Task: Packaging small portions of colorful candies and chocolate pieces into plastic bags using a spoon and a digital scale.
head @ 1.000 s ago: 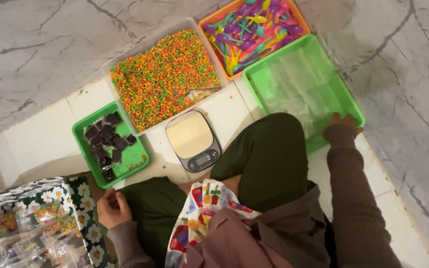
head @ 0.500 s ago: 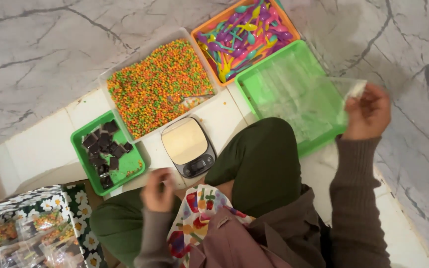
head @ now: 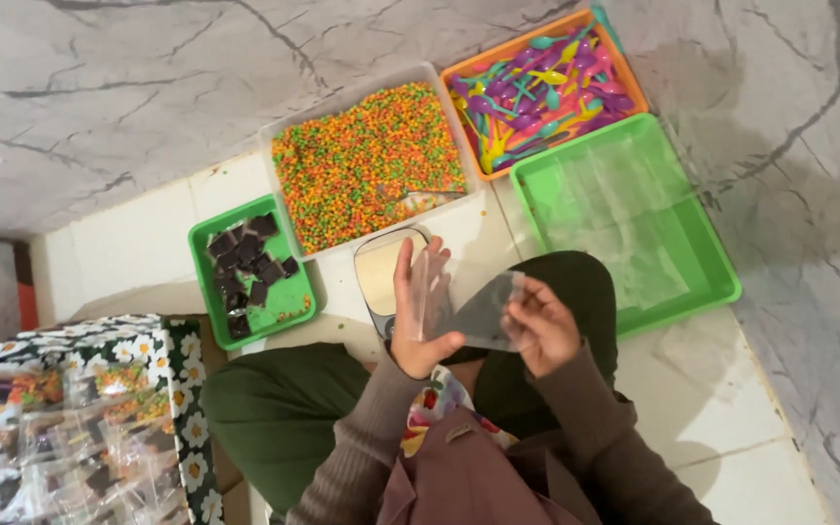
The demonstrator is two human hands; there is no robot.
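Seated on the tiled floor, the person pinches a small clear plastic bag [head: 473, 313], yet unfilled, between the left hand [head: 418, 316] and right hand [head: 542, 326] above the kitchen scale [head: 381, 277], the tray of coloured puffed cereal [head: 367, 165] untouched.

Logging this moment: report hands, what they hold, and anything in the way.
Left hand and right hand both grip one clear plastic bag. Bag held above small scale. Nothing blocking the hands.
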